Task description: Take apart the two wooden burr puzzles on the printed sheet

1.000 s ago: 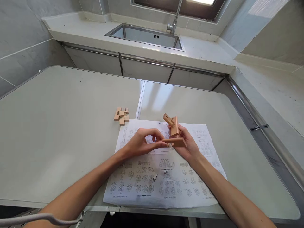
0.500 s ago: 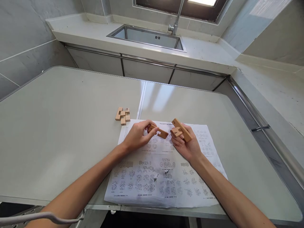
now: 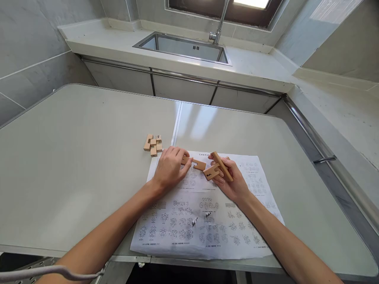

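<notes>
My left hand (image 3: 173, 165) is closed on a flat notched wooden puzzle piece (image 3: 199, 165), its notch showing beyond the thumb. My right hand (image 3: 233, 179) grips two wooden pieces that cross each other: a long bar (image 3: 223, 167) tilted upward, and a notched piece with a dark mark (image 3: 211, 172) that sticks out to the left. The tip of the left piece is close to the marked one; whether they touch I cannot tell. Beneath both hands lies a printed sheet (image 3: 189, 197) of small puzzle diagrams.
A small group of wooden puzzle pieces (image 3: 153, 144) sits at the sheet's upper left corner. The sheet lies on a pale folding table (image 3: 89, 157) with a centre seam. Behind it are a counter with a sink (image 3: 183, 49) and a tap (image 3: 217, 35). A grey cable (image 3: 53, 269) crosses the lower left.
My left hand has shifted slightly left and turned with its piece. My right hand has rotated its two pieces, so the marked one now points lower left and the bar shows its edge.
</notes>
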{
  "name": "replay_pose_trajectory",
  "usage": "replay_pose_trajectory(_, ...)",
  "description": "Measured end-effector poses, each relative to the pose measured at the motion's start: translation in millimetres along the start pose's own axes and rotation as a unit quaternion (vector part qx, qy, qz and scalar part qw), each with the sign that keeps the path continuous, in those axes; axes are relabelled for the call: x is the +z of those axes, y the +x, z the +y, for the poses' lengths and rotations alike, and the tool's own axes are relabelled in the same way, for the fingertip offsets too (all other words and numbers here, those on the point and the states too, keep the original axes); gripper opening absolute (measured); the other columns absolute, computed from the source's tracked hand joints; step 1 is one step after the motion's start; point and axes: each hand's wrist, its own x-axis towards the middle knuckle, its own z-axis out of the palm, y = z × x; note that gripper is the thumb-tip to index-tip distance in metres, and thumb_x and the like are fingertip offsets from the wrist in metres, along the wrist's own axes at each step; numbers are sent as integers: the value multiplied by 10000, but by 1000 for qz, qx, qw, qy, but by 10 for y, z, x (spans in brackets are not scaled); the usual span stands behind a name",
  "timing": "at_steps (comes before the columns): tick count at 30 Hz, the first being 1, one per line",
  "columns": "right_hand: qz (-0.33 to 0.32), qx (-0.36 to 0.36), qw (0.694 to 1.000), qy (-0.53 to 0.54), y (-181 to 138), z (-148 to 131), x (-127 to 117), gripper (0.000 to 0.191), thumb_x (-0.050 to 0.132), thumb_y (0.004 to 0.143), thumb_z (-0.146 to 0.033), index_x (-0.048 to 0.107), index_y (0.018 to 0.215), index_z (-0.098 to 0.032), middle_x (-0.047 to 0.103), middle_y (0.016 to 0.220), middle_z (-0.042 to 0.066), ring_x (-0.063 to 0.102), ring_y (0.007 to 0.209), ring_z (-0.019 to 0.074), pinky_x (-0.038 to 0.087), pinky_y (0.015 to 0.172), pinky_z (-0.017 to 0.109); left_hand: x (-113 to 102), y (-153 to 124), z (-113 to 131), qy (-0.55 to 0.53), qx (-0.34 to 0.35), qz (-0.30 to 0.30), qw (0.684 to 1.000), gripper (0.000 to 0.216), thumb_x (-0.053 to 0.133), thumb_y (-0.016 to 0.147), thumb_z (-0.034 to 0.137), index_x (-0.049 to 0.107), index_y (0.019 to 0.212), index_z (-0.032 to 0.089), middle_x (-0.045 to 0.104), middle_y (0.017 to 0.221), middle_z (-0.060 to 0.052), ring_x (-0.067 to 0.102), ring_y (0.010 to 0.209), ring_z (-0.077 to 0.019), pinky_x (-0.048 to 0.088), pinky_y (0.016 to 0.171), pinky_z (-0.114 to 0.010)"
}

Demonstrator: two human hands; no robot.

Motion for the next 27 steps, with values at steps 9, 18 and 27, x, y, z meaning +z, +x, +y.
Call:
replay_pose_trajectory(9,-35,-18,997,-72,-36,59,77,445,594,974,-602,727,1051,-184,550,677,-28,452,460,94,381,453,244,15,-10,19,-4,33,28,999,215,532,1042,332,657,1093,165,649,1142,-130,587,1056,-277,479,932,-423)
replay_pose_trajectory(18,-65,-30,997,-6,16,34,58,405,560,1003,-480,771,1111,-151,678,856,59,590,646,160,506,543,275,-95,10,110,-167,94,8,981,417,358,1103,291,668,842,194,716,909,-85,587,933,-230,465,898,-390)
replay_pose_trajectory(27,-131,-6,990,-51,-15,27,18,388,699,949,-453,755,1202,-164,700,989,94,584,777,176,520,648,283,-68,22,76,-233,83,-44,968,335,508,1065,373,630,804,201,687,832,-61,597,866,-211,486,858,-363)
